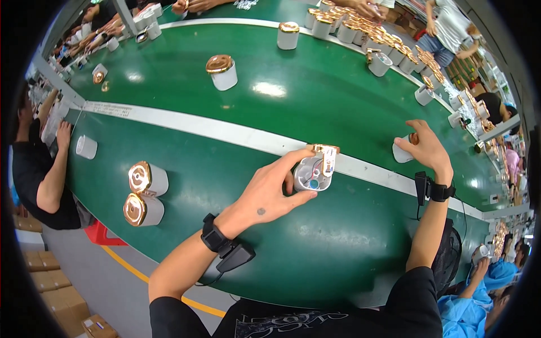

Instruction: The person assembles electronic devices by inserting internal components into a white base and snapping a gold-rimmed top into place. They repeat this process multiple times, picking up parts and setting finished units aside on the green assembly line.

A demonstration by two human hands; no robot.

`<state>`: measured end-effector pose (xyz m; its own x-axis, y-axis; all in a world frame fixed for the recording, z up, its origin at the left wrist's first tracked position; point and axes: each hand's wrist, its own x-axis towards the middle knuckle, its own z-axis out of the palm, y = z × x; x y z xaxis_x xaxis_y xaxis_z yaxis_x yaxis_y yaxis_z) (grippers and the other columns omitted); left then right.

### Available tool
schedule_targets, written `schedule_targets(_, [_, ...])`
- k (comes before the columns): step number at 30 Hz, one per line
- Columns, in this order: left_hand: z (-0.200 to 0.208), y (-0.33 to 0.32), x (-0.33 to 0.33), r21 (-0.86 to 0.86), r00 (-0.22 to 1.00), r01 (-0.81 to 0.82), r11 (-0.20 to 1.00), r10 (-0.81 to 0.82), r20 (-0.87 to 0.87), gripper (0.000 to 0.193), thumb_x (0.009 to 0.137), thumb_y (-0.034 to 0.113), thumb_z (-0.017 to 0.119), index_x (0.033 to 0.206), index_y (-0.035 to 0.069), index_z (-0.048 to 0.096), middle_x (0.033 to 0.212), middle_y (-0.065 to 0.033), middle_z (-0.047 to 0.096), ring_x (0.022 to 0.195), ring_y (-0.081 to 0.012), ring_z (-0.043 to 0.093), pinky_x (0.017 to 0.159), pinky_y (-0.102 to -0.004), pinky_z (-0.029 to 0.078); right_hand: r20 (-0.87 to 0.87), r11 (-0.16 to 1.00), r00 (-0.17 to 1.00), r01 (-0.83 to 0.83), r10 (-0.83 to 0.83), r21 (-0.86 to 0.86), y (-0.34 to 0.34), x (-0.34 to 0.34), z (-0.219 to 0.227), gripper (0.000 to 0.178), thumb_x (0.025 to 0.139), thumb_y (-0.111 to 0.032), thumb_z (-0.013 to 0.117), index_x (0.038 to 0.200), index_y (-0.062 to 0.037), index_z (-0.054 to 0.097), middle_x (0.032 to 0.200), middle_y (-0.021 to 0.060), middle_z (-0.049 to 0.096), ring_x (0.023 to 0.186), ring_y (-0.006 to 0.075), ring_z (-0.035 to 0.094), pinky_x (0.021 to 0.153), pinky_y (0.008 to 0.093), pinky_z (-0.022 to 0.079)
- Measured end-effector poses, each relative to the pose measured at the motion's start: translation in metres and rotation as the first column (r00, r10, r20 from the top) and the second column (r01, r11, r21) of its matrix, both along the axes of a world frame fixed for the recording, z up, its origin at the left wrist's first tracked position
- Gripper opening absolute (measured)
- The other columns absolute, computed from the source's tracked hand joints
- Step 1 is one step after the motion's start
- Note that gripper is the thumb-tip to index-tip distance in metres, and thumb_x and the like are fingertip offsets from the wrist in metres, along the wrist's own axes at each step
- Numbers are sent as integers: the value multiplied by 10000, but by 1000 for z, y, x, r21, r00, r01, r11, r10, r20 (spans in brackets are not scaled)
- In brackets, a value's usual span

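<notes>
My left hand (273, 188) is wrapped round a white squarish housing (307, 176) with its gold cap tipped open. Inside the housing, wires and a small round teal part show. It is held over the near green table, close to the white divider strip. Farther right, my right hand (425, 147) has its fingers closed round another white housing (402, 151) with a gold top, on the green belt beyond the strip. The hand hides part of that top. Two white housings with gold caps, an upper one (149, 178) and a lower one (144, 210), lie together at the left.
A plain white cup-shaped housing (87, 146) lies near a co-worker's arm (52, 174) at the far left. Gold-capped housings (222, 72) stand on the green belt (169, 73). Several more crowd its far edge. A metal post (56, 79) rises at the left.
</notes>
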<state>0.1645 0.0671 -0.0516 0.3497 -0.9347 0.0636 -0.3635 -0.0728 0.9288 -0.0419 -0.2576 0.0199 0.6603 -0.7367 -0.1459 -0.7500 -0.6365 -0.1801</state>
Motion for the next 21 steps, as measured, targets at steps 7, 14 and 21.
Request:
schedule_targets(7, [3,7,-4,40,991,59,997,-54,-124,693,843,94,809,1449,97,474,1141,-102,685,661,-134,675,556,-286,467,578,615,502,-789,643,2,89,48,1,777,838,-161,801,1528,-91,451,1532,160,468,1425,364,440,1086,423,474])
schedule_targets(14, [-5,6,-10,-49,961,30,998,-42,-272,588,898,92,753,1422,60,489,1204,-149,678,696,-146,709,545,-262,491,626,421,469,-876,623,237,111,51,-27,659,867,-85,761,1479,-97,518,1438,110,547,1275,322,563,1023,405,513])
schedule_targets(21, [-5,5,-10,-14,944,-111,994,101,-314,394,975,65,633,1346,1,519,1224,-168,652,678,-135,679,517,-251,506,629,427,424,-890,652,158,117,50,-24,538,862,-133,775,1363,-75,587,1240,79,621,1091,285,622,925,410,529])
